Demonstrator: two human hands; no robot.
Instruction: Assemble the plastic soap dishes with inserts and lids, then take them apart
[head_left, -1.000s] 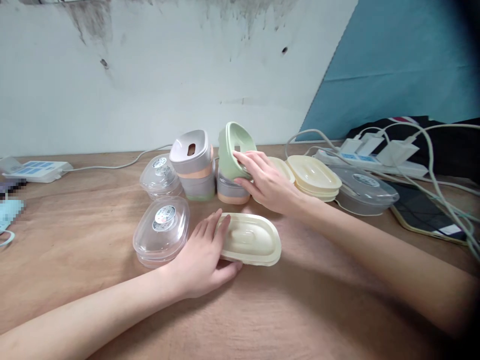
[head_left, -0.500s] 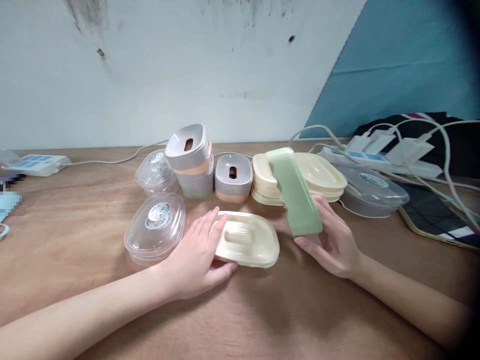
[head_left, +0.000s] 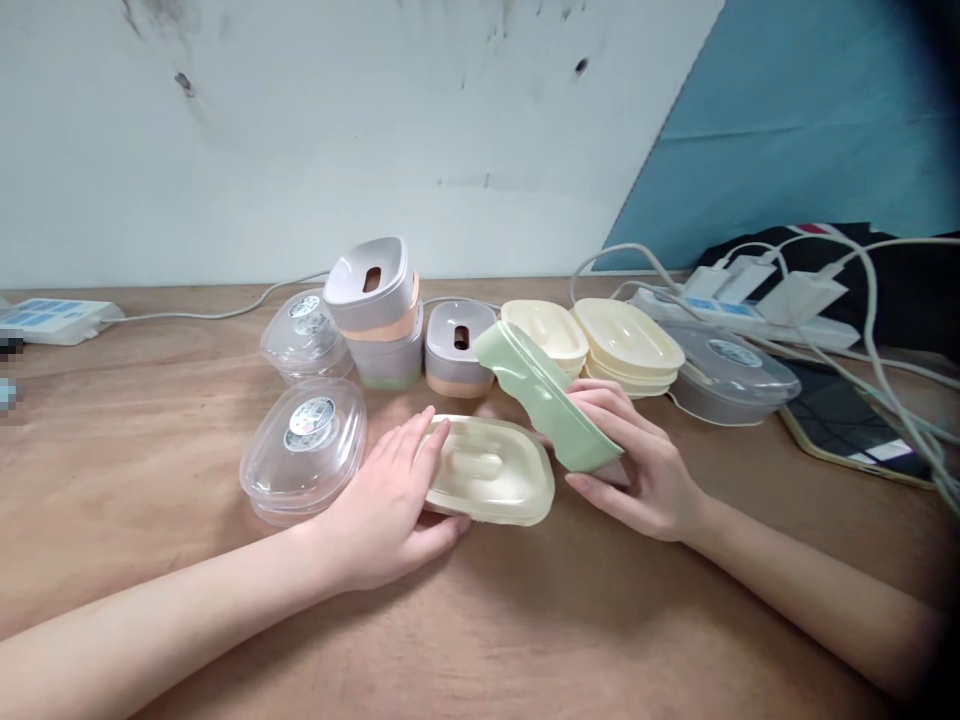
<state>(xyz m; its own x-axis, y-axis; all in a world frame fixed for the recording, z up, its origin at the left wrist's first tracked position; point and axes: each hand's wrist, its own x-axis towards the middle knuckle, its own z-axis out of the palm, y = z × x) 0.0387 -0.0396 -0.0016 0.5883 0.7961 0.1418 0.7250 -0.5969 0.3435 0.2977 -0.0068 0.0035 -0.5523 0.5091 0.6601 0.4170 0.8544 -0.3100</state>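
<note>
My left hand [head_left: 394,505] grips the left end of a cream plastic lid [head_left: 491,470] with a raised oval in its middle, thumb at the near edge and fingers over the far one. The lid lies on the wooden table. To its right, my right hand [head_left: 637,465] holds a pale green plastic piece [head_left: 551,400] with a wavy edge, tilted above the table. Its upper left end leans over the far side of the lid. Part of the right fingers is hidden behind it.
Clear lidded containers [head_left: 304,445] stand at left. Behind are stacked grey-and-orange boxes [head_left: 375,290], a single grey box [head_left: 459,345] and stacks of cream lids [head_left: 630,340]. At right are a smoky lidded container [head_left: 731,370], a phone [head_left: 855,420] and a power strip [head_left: 750,315] with cables.
My right hand has tipped the green piece over to the left, toward the cream lid, showing more of its side. My left hand keeps its grip. The view has shifted slightly.
</note>
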